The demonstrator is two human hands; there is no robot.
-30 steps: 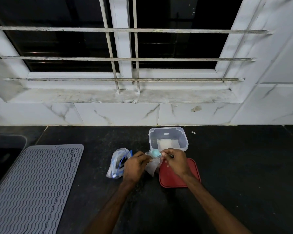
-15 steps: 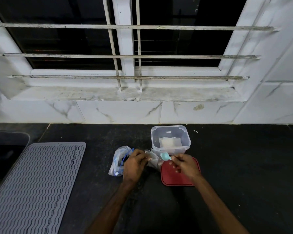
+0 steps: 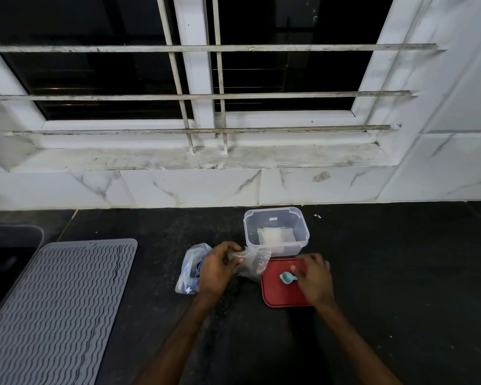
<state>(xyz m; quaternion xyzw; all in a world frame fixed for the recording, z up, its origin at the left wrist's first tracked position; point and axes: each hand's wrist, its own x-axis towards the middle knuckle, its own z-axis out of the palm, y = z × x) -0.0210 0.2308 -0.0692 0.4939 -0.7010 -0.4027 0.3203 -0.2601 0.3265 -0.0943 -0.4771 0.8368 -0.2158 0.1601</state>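
Note:
My left hand (image 3: 216, 269) pinches the top of a small clear plastic bag (image 3: 252, 263) on the black counter. My right hand (image 3: 314, 277) is over a red lid (image 3: 275, 294), its fingers on the handle of a small teal spoon (image 3: 286, 278) whose bowl lies on the lid. Behind them stands an open clear plastic container (image 3: 276, 230) with a white packet inside. A second crumpled clear bag with blue printing (image 3: 190, 269) lies left of my left hand.
A grey ribbed drying mat (image 3: 59, 307) covers the counter at the left, with a sink edge (image 3: 11, 245) beyond it. A white marble wall and a barred window rise behind the black counter (image 3: 400, 273).
My right hand has carried the teal spoon from the bag's mouth down and right onto the red lid. My left hand keeps its hold on the bag.

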